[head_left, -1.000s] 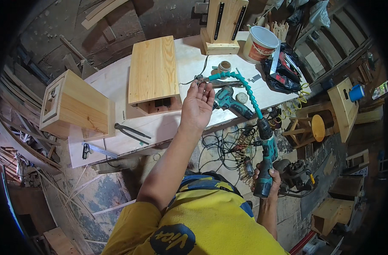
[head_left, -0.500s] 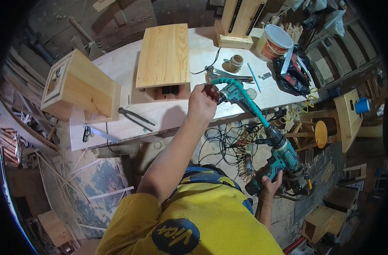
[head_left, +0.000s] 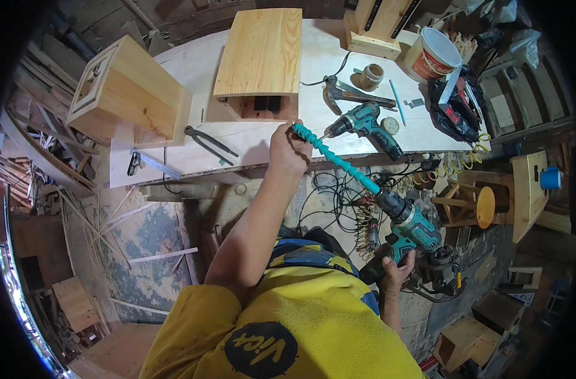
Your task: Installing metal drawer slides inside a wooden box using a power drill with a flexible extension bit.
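My right hand (head_left: 397, 276) grips the handle of a teal and black cordless drill (head_left: 417, 231), low on the right. From its chuck a teal ribbed flexible shaft (head_left: 338, 163) runs up and left. My left hand (head_left: 288, 150) is closed around the far end of that shaft, at the table's near edge, just below the open end of a pale wooden box (head_left: 261, 54). Dark pieces sit inside the box opening. A second teal cordless drill (head_left: 366, 125) lies on the table right of my left hand, beside a hammer (head_left: 351, 95).
On the white-topped table (head_left: 193, 69) are a wooden cabinet (head_left: 133, 95), pincers (head_left: 209, 144), a jar (head_left: 371, 77), a bucket (head_left: 432, 55) and a black plastic bag (head_left: 455, 117). Tangled cables (head_left: 338, 199) hang below its edge. A round-seated wooden stool (head_left: 485, 207) stands at the right.
My left hand has moved left across the table with the shaft's end, closer to the box opening and away from the hammer. The shaft is now straighter, and the view has shifted.
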The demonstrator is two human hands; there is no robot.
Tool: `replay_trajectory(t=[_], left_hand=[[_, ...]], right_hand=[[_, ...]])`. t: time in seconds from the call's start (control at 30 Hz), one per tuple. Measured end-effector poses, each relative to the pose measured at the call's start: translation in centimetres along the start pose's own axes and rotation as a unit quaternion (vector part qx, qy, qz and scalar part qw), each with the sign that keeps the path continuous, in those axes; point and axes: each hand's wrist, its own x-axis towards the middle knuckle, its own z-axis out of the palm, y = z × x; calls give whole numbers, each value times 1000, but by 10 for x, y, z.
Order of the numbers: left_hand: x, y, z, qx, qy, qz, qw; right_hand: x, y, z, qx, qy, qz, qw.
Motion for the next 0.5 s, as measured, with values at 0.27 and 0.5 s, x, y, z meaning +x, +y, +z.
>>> replay_trajectory(t=[0.27, 0.5], left_hand=[[-19, 4, -39, 2, -6, 50, 999], [-37, 12, -55, 29, 118, 179, 976]], right_hand=[[6, -5, 10, 1, -61, 1, 998], [12, 12, 3, 107, -129, 86, 982]])
